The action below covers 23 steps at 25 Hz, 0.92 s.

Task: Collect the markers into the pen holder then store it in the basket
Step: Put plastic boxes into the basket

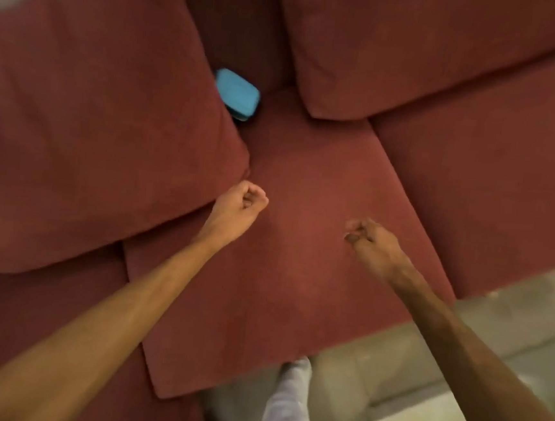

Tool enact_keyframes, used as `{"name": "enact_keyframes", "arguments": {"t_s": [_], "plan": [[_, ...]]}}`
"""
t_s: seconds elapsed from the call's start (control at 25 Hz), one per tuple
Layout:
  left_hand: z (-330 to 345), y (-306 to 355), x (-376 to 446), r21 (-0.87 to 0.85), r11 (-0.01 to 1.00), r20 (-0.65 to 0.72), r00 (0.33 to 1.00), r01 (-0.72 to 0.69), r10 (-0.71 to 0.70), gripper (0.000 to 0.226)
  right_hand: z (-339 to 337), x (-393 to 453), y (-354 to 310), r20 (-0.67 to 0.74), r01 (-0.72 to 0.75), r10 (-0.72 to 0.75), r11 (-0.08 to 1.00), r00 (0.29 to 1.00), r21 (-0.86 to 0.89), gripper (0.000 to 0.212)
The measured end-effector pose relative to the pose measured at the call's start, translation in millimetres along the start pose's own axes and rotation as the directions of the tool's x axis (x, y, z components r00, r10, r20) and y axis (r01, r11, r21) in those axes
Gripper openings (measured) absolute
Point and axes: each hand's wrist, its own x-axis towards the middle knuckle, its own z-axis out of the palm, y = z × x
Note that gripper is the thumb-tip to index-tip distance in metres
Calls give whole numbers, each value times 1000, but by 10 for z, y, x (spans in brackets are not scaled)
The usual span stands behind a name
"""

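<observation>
Both arms reach out over a red sofa seat cushion (300, 246). My left hand (241, 202) is curled into a fist and holds nothing I can see. My right hand (367, 236) is likewise curled into a fist above the cushion, with nothing visible in it. No markers, pen holder or basket appear in view. A small blue case-like object (237, 94) lies wedged in the corner between the back cushions, beyond both hands.
Large red back cushions stand at the left (92, 127) and upper right (417, 54). Another seat cushion (505, 196) lies to the right. Pale tiled floor (423, 374) shows at the lower right, with my leg in light trousers (286, 406) at the sofa's edge.
</observation>
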Motion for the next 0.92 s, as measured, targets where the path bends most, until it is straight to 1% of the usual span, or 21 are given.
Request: {"name": "enact_keyframes", "arguments": {"t_s": [0.04,0.08,0.12,0.16,0.24,0.28,0.32,0.36,0.4,0.44,0.48,0.52,0.6,0.64,0.68,0.72,0.76,0.8,0.84,0.88,0.92], "plan": [[-199,-39,305,218,967,-32,989,-131,141,26,80,207,-248,1,17,-17,1000,1000,16,20],[-368,-61,639,409,878,-4,962,-246,272,34,147,382,-435,1,27,-27,999,1000,28,19],[-524,-33,984,522,795,36,939,-310,343,42,204,529,-570,-1,37,-37,999,999,30,19],[-647,20,1340,549,770,61,935,-325,351,49,248,675,-675,-2,48,-48,998,999,32,18],[-809,125,1985,575,777,42,958,-256,285,66,285,864,-760,-7,60,-60,997,998,40,16],[-823,160,2286,632,746,31,968,-212,249,77,273,907,-756,-6,53,-53,998,999,39,16],[-798,175,2562,723,668,49,978,-174,201,89,250,928,-721,1,36,-36,999,999,39,17],[-721,203,2814,809,569,85,987,-148,136,101,213,975,-626,0,18,-18,999,1000,49,20],[-633,213,2985,863,490,108,992,-124,60,111,165,972,-538,-5,10,-10,998,1000,67,21],[-558,183,3122,896,433,110,994,-94,-12,118,137,989,-443,-18,10,-9,996,1000,84,21],[-536,152,3226,918,393,88,994,-55,-67,122,110,1001,-372,-42,13,-8,995,999,103,21],[-491,123,3325,928,372,52,996,-23,-69,120,84,1033,-260,-76,6,2,993,997,115,20],[-468,128,3361,921,388,-23,1000,30,-21,107,44,1086,-76,-148,-2,22,991,989,133,23],[-446,159,3314,919,393,-34,999,27,10,105,48,1092,17,-164,-23,52,985,985,173,24],[-423,216,3196,892,452,-25,999,3,43,107,54,1084,91,-166,-30,71,971,984,239,23],[-380,290,3080,814,578,-2,994,-61,108,106,41,1055,150,-157,-31,87,944,984,329,22],[-288,455,2883,603,788,37,990,-128,133,98,5,1005,208,-142,-39,110,901,984,432,21],[-155,615,2623,282,953,115,990,-111,81,84,-44,972,238,-118,-49,127,856,985,515,22],[10,799,2326,5,1000,264,964,-30,28,73,-116,903,263,-98,-58,140,814,985,577,30],[205,964,2032,-146,987,421,907,62,5,70,-212,814,280,-67,-67,137,784,988,618,45],[410,1102,1743,-230,962,553,833,146,6,73,-312,706,318,-28,-76,122,763,992,642,60]]}}
